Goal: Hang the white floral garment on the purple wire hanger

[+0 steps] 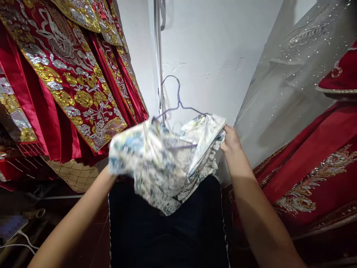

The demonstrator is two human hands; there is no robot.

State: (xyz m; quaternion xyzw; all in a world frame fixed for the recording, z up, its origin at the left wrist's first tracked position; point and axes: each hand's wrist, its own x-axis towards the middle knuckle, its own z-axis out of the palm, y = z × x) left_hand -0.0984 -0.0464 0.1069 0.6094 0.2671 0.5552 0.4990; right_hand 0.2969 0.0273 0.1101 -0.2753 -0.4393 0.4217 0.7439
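You've got the floral blouse (164, 163) up in front of your waist, bunched and a little blurred, draped over the purple wire hanger (179, 99). Your right hand (231, 140) is gripping the blouse at its side edge; your left hand is lost beneath the cloth, so I can't tell whether it's holding anything. The hook stands upright in front of the white wall (212, 56), and its tip looks close to the metal strip (157, 48); whether they touch, I can't tell.

Watch that wide neckline: an uneven pull by your hands could drag a shoulder off the wire. A sideways swing could catch the hook on the strip, or on the sequins of the sheer white gown (267, 96) to your right.

Further out, the red-and-gold embroidered costume (83, 98) hangs at your left, the red beaded garment (315, 160) at your right, beside the gown. As for containers, the lower left is too dark to make one out; only a white cable (16, 244) shows clearly there.
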